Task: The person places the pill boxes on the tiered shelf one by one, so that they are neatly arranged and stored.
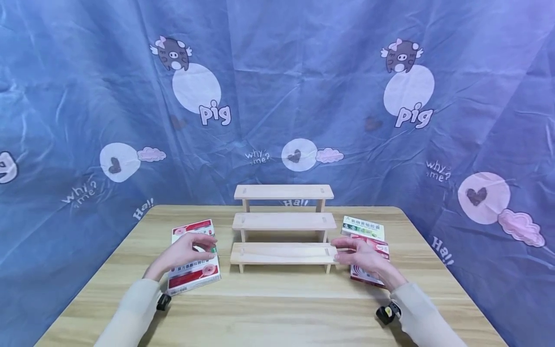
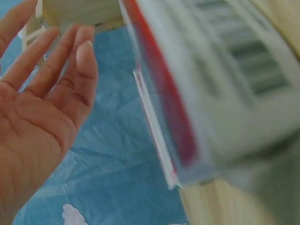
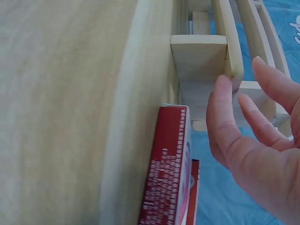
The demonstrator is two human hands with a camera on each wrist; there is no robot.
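Blue cloth (image 1: 299, 58) backs the pale wooden table (image 1: 277, 313); both hands (image 1: 191, 251) (image 1: 363, 256), loosely curved, empty, partly hide red-and-white cardboard boxes (image 1: 193, 278) (image 1: 362, 275); right-hand contact with the three-step wooden stand (image 1: 284, 221) is unclear.

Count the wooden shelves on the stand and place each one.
3: the top shelf at the back, the middle shelf between, and the bottom shelf in front. None looks hidden.
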